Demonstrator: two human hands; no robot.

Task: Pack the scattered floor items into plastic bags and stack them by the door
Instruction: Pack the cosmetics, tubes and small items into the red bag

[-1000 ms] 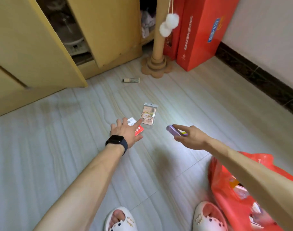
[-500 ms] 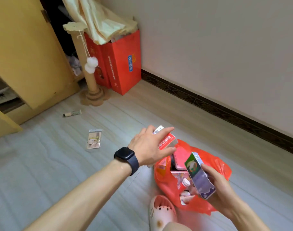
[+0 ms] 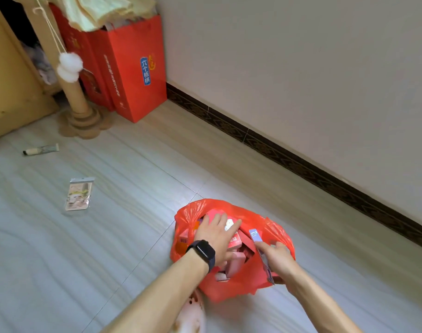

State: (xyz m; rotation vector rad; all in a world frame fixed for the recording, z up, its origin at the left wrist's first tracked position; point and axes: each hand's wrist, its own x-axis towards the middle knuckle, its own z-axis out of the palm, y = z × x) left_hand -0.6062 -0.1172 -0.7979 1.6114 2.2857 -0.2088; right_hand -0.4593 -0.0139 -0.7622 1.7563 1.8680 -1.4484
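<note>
A red plastic bag [image 3: 231, 288] lies open on the floor, holding several small boxes. My left hand [image 3: 216, 234], with a black watch on the wrist, is inside the bag's mouth and holds a red and white box [image 3: 234, 237]. My right hand [image 3: 276, 257] grips a purple box [image 3: 259, 243] at the bag's right rim, partly lowered into it. On the floor to the left lie a flat packet [image 3: 78, 194] and, farther off, a small tube [image 3: 40, 149].
Red gift bags [image 3: 135, 66] stand against the wall at the back, next to a cardboard scratching post [image 3: 79, 102] with white pompoms. A yellow cabinet [image 3: 10, 92] is at the far left. A dark skirting board [image 3: 301, 162] runs along the wall. My slipper [image 3: 192, 316] is below the bag.
My view swung from the cabinet to the red bag. Both hands carried their boxes from the floor down into the bag's mouth.
</note>
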